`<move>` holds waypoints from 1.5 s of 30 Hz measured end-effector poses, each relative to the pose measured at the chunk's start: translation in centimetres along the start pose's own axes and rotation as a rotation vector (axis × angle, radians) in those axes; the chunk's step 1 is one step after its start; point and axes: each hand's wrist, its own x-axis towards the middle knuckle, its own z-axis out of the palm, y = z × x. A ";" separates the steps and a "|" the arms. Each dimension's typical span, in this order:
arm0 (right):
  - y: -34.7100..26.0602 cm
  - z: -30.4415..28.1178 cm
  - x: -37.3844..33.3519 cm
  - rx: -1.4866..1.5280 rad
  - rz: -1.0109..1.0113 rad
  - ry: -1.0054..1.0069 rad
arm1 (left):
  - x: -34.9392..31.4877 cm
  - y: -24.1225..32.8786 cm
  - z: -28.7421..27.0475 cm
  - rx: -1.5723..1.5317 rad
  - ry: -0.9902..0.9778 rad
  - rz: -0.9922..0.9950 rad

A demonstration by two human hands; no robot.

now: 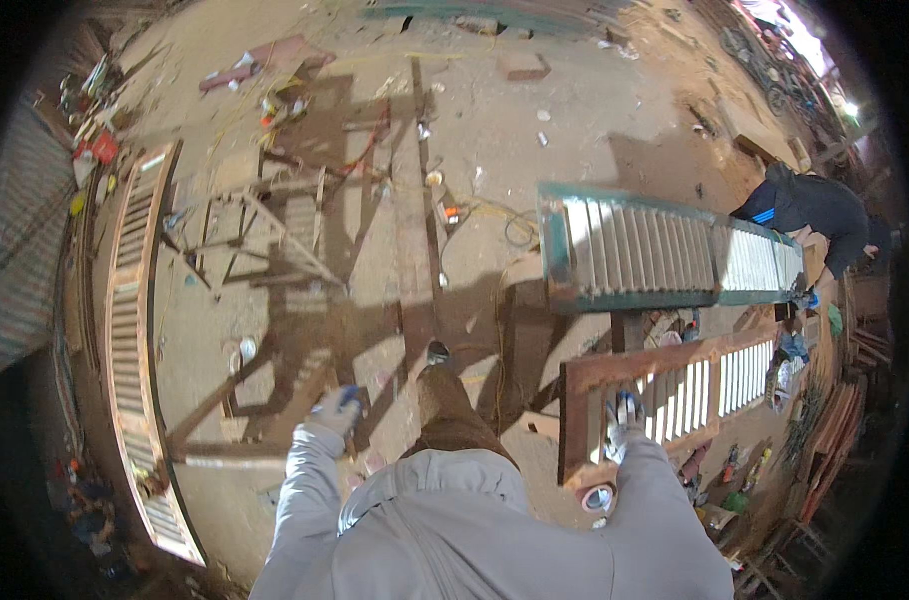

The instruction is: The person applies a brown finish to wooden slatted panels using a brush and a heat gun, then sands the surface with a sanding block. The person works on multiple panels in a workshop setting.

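My right hand (625,412), in a pale glove with blue fingertips, is on the slats near the left end of a reddish-brown louvered shutter (580,380). Its fingers are bent around a slat there; their undersides are hidden. To the left, my left hand (337,410), in the same kind of glove, is held over the floor, away from the shutters, its fingers loosely apart with nothing visible in them. Just beyond the brown shutter, a green-framed louvered shutter (630,298) lies raised above the floor.
At the far right end of the green shutter, a person in dark clothes (820,215) bends over. A long louvered panel (125,280) stands at left. Between lie a wooden frame (285,240) and scattered debris. A tape roll (597,498) is beside the brown shutter.
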 end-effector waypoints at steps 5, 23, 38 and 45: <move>-1.3 -6.7 -0.1 -0.015 -0.042 0.100 | 14.6 -4.6 -2.6 -0.105 -0.165 0.085; -30.4 -65.0 45.5 0.291 -0.216 -0.167 | 56.8 -4.9 -37.6 -0.192 1.157 -0.233; -58.1 -113.4 93.5 0.474 -0.333 0.072 | 73.7 0.1 -50.1 -0.211 0.547 -1.173; -86.6 -117.5 129.9 1.275 -0.643 -0.170 | 79.9 2.8 -51.2 -0.471 1.140 -1.317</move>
